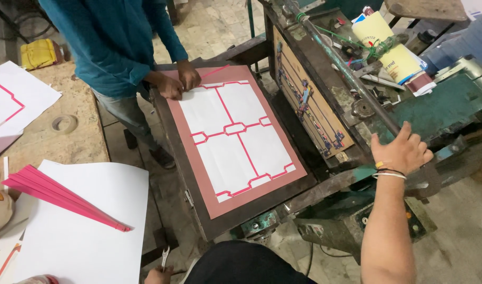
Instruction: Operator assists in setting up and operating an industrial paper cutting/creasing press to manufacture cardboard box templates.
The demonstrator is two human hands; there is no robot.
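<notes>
Workshop floor of pale tiles, worn wooden table [67, 142] filling the left of the frame. On it at lower left I see a fan of pink strips [62, 197] lying on a white sheet [88, 231]; a tape roll [64, 123] sits above. Bottom centre, my left hand [158, 274] is mostly cut off by the frame edge, next to a small metal tool [164, 256]; finger state I cannot tell. Centre frame, a tilted press bed [199, 194] carries a brown board [199, 163] with white card [233, 137] outlined in pink. A co-worker's hands [179, 81] press its upper left corner. Right of centre, my right hand [401, 150] rests on the green machine frame [446, 105], fingers spread apart, gripping nothing visible, well apart from the card.
</notes>
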